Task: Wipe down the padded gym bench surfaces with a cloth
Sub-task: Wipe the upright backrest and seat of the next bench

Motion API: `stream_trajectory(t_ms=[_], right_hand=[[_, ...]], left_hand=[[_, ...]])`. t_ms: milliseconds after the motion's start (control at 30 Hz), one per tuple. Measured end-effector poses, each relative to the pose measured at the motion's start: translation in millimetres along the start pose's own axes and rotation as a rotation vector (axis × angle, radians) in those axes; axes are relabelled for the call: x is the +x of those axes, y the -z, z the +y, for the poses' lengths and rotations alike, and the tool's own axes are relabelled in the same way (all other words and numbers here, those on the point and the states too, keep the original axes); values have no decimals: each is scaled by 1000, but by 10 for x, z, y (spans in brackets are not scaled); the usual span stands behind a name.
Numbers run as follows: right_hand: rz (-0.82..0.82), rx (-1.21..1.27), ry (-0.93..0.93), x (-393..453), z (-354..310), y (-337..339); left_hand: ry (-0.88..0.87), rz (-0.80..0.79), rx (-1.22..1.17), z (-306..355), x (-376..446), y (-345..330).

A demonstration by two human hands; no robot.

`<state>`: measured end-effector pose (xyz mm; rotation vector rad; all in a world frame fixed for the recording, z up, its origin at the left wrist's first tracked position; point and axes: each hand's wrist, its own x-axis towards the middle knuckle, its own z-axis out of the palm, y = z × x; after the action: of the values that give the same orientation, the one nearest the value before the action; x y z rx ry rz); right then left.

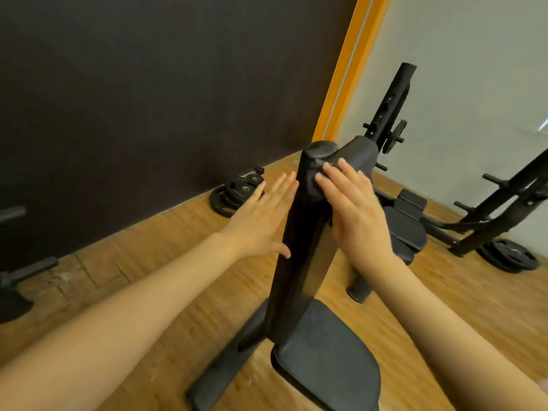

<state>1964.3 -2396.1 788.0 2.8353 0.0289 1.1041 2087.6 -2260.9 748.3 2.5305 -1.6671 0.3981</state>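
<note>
Head view: hands (308,212) flat against backrest (299,253)

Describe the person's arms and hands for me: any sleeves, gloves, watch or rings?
Both forearms are bare up to the frame edge, with no sleeves in view. The left hand and right hand wear no gloves. No watch, bracelet or ring shows. The visible fingernails look short and unpainted.

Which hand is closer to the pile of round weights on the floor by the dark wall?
Left. The left hand lies flat against the upright back pad, on the side facing the weight plates. The right hand is on the pad's far side.
</note>
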Motion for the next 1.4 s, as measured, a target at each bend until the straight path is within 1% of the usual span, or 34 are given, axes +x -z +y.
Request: stream_trajectory(t_ms=[33, 67, 133, 200, 267, 333, 367, 400, 500, 533, 567, 633, 667, 733, 800, 833, 867, 933, 1000, 1067, 1133, 1267, 1333, 1400], right_hand=[[-8, -3, -91, 137, 13, 14], [-27, -4, -141, 212, 19, -13], [-49, -17, -125, 217, 28, -83], [-84, -25, -14, 136, 55, -99], [-150, -35, 166, 89, 67, -48], [-256, -68, 367, 111, 80, 21], [-284, -83, 424, 152, 96, 44], [-290, -93, 419, 210, 112, 56], [-248, -102, 233, 311, 69, 25], [-227, -106, 209, 280, 17, -26], [-211, -113, 211, 219, -35, -90], [-220, -182, 278, 71, -112, -219], [-266, -241, 344, -16, -122, -294], [-421, -384, 503, -223, -128, -463], [-544, -452, 590, -415, -156, -585], [-569, -433, 572, -450, -180, -594], [-557, -394, 537, -446, -203, -565], [-425, -341, 463, -341, -222, -434], [-287, -366, 383, -213, -184, -331], [-248, -414, 331, -213, -150, -378], [-305, -440, 366, -425, -157, -593], [-522, -423, 514, -1060, -167, -1121], [-600, -396, 514, -1242, -190, -1264], [-619, -377, 484, -1284, -220, -1291]], left_hand=[[35, 7, -63, 74, 1, -62], [69, 23, -135, 141, -3, -125], [119, 52, -250, 235, -14, -264], [150, 58, -337, 301, -57, -397], [169, 69, -406, 366, -100, -514], [192, 94, -471, 440, -144, -632], [206, 109, -500, 474, -168, -699], [216, 120, -521, 501, -191, -774], [236, 124, -575, 567, -266, -1012], [241, 120, -595, 584, -288, -1092], [249, 116, -612, 605, -304, -1167], [276, 122, -640, 657, -332, -1328], [287, 127, -673, 692, -347, -1410], [300, 135, -728, 768, -378, -1560], [322, 140, -743, 833, -422, -1704], [339, 136, -758, 856, -450, -1773], [348, 133, -768, 872, -479, -1833], [349, 133, -777, 910, -538, -1957], [369, 131, -788, 947, -586, -2071], [390, 122, -810, 994, -604, -2172], [411, 88, -843, 1049, -621, -2272], [439, 54, -882, 1127, -696, -2495], [435, -8, -878, 1130, -767, -2582], [435, -59, -888, 1117, -844, -2646]])
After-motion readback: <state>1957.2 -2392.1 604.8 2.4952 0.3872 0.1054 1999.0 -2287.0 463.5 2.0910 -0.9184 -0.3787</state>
